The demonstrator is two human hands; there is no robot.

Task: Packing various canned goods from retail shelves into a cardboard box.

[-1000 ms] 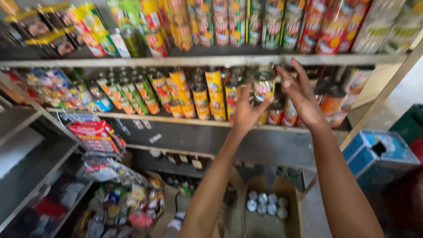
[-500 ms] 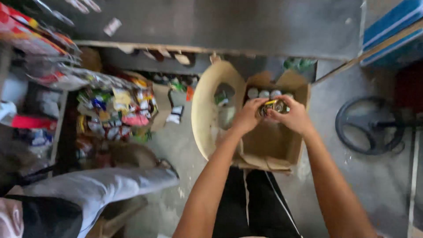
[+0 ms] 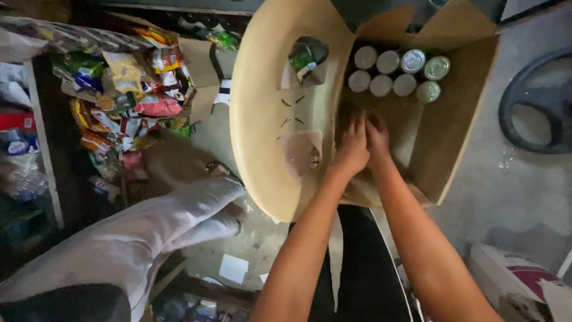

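Left hand [image 3: 353,150]: reaches down into the cardboard box [image 3: 459,119], palm down on the bare box floor; whether its fingers are wide, narrow or closed on anything cannot be told, since they are dim and seen from behind.
Right hand [image 3: 378,138]: lies just beside the left one, touching it, fingers pointing toward the cans; their state cannot be told either.
Cans [image 3: 396,73]: eight stand upright in two rows at the far end of the box, tops up, touching one another; both hands are near them but apart.
Box flap [image 3: 280,107]: a wide pale flap is folded out to the left, with a green can-like thing [image 3: 305,59] resting on it near a torn patch.
Risk, tipping: a hand sliding forward along the box floor could knock the near row over, because the cans stand close with nothing bracing them on the near side.
Risk, box: it seems to rest partly on a dark seat [image 3: 357,262]; leaning weight on its near edge could tilt it.
Risk, flap: a forearm brushing the flap could roll the green thing off to the floor [image 3: 494,179].
Surroundings: heaped snack packets [image 3: 131,95] at left, a white-clothed leg [image 3: 149,232] stretched out nearby.
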